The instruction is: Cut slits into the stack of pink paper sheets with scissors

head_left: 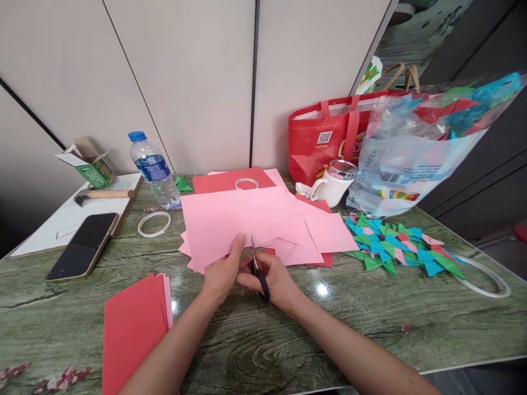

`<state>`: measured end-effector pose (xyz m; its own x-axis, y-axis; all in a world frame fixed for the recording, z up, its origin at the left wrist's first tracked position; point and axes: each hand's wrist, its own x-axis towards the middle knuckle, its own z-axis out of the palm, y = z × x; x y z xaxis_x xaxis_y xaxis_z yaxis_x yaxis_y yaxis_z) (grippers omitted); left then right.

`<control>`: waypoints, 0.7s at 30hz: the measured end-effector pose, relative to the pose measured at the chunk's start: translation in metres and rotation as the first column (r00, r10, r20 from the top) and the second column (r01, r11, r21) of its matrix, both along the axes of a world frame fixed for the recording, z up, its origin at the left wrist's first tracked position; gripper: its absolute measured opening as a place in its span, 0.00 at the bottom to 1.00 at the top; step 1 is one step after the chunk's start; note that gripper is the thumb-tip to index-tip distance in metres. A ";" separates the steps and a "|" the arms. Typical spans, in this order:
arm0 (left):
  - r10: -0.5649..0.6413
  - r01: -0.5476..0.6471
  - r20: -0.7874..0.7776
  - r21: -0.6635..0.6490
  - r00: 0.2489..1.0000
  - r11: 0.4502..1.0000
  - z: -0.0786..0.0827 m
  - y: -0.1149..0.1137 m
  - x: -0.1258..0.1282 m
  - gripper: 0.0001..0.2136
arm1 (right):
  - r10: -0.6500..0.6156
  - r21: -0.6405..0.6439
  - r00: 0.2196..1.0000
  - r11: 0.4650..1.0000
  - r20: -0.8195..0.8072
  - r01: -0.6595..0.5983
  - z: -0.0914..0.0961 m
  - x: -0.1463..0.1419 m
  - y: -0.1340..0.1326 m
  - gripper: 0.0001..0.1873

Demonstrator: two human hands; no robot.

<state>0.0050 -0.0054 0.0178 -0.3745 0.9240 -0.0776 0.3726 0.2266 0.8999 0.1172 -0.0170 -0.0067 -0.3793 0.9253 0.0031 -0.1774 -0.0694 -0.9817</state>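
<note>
The left hand (221, 276) pinches paper (222, 222); just right of that hand, the right hand (276, 278) grips scissors (258, 270), blades (253, 250) at the paper.

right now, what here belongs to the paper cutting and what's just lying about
In the job, apparently:
scissors, in the right hand
pink sheet, in the left hand
red stack, likely

Just lying about, seemingly:
phone
bottle
mug
green box
</note>
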 end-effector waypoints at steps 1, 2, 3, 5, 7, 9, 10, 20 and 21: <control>0.002 -0.002 0.001 -0.009 1.000 1.000 0.000 0.000 0.000 0.22 | -0.004 -0.002 1.000 1.000 0.012 0.004 0.000 0.000 0.000 0.17; 0.003 -0.003 0.002 -0.015 1.000 1.000 0.000 0.000 0.000 0.23 | -0.009 -0.004 1.000 1.000 0.022 0.009 -0.001 -0.001 0.000 0.17; 0.000 0.000 0.004 -0.018 1.000 1.000 0.000 0.000 0.000 0.23 | -0.013 -0.006 1.000 1.000 0.028 0.014 -0.002 -0.001 0.000 0.17; -0.005 0.005 0.006 -0.019 1.000 1.000 0.000 0.000 0.000 0.22 | -0.020 -0.007 0.999 1.000 0.029 0.020 -0.004 -0.002 0.000 0.17; -0.006 0.006 0.010 -0.014 1.000 1.000 0.002 0.000 0.000 0.22 | -0.023 -0.007 0.999 1.000 0.023 0.023 -0.005 -0.003 0.000 0.16; 0.002 -0.002 0.013 -0.009 1.000 1.000 0.003 -0.001 0.001 0.21 | -0.026 -0.010 0.999 1.000 0.022 0.026 -0.005 -0.003 0.000 0.17; 0.006 -0.005 0.013 -0.005 1.000 1.000 0.003 -0.001 0.001 0.21 | -0.029 -0.013 0.999 0.999 0.024 0.030 -0.005 -0.003 0.000 0.17; -0.015 0.015 0.013 -0.016 1.000 1.000 0.003 -0.001 0.000 0.22 | -0.036 -0.079 0.999 0.996 0.026 0.038 -0.001 -0.003 0.000 0.18; -0.018 0.019 0.023 -0.038 1.000 0.999 0.004 -0.001 0.000 0.22 | -0.035 -0.080 0.999 0.996 0.030 0.037 -0.001 -0.003 0.000 0.18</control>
<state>0.0049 -0.0063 0.0215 -0.3554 0.9268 -0.1215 0.3570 0.2547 0.8987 0.1146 -0.0171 -0.0075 -0.3444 0.9352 -0.0820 -0.1532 -0.1422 -0.9779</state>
